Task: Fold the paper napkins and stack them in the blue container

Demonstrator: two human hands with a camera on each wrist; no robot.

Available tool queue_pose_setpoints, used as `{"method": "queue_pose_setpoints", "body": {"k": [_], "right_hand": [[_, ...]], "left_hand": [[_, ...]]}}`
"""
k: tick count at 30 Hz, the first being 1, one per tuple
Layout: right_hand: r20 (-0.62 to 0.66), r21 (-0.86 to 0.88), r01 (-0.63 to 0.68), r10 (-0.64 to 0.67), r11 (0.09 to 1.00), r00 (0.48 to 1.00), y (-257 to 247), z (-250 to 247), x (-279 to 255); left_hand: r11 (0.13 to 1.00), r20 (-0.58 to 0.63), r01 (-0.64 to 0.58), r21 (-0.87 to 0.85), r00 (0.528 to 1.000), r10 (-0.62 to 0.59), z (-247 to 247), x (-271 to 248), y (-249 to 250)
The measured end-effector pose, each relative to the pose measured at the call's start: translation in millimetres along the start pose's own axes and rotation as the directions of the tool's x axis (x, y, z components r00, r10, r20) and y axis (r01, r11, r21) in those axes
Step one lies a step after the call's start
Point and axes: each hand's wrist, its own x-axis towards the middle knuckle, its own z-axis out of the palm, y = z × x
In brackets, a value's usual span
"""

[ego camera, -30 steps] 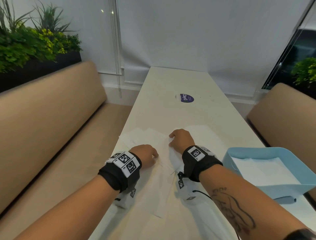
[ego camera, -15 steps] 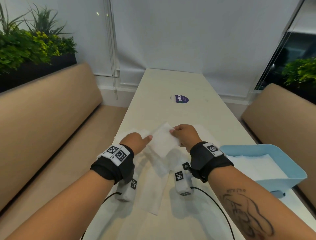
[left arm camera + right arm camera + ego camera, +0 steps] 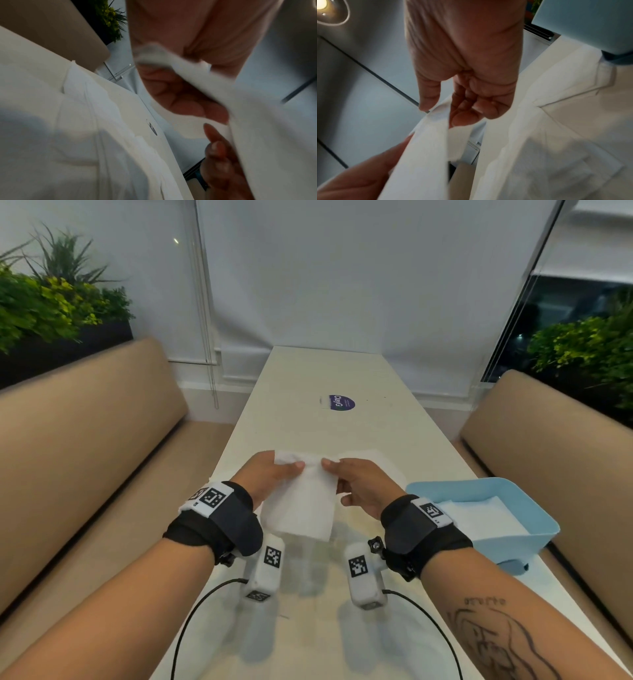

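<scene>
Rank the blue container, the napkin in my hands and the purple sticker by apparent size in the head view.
1. blue container
2. napkin
3. purple sticker, though it lies farther from the camera.

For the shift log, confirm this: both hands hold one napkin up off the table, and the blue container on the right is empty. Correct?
Wrong on the container. The head view shows the blue container holds white napkins. The rest stands: left hand and right hand both pinch one napkin above the table.
</scene>
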Motion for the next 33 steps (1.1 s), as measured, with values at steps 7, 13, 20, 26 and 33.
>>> {"method": "queue_pose_setpoints", "body": {"k": [7, 13, 20, 26, 33], "right_hand": [[-0.017, 0.317, 0.043, -0.04, 0.947, 0.999, -3.8, -1.2, -8.6], [-0.264, 0.347, 0.139, -0.045, 0.927, 0.963, -4.3, -8.8, -5.0], [-0.379, 0.087, 0.248, -0.198, 0.965, 0.904, 2.5, -5.6, -9.5], [-0.281, -0.313, 0.292, -0.382, 0.904, 0.88, 8.4, 6.6, -17.5], [0.138, -0.927, 0.288, -0.494, 0.24, 0.858, 14.5, 25.9, -27.3]], "left_hand": [[0.995, 0.184, 0.092, 0.026, 0.978, -0.096, 11.4, -14.4, 0.1], [0.974, 0.08, 0.207, 0.095, 0.973, -0.215, 4.5, -19.1, -3.3], [0.932, -0.18, 0.174, -0.317, 0.954, -0.239, -1.7, -13.0, -4.9], [0.95, -0.265, 0.116, -0.29, 0.944, -0.196, 7.8, -12.1, 1.3], [0.967, -0.221, 0.11, -0.229, 0.962, -0.161, 21.4, -15.2, 8.9]]}}
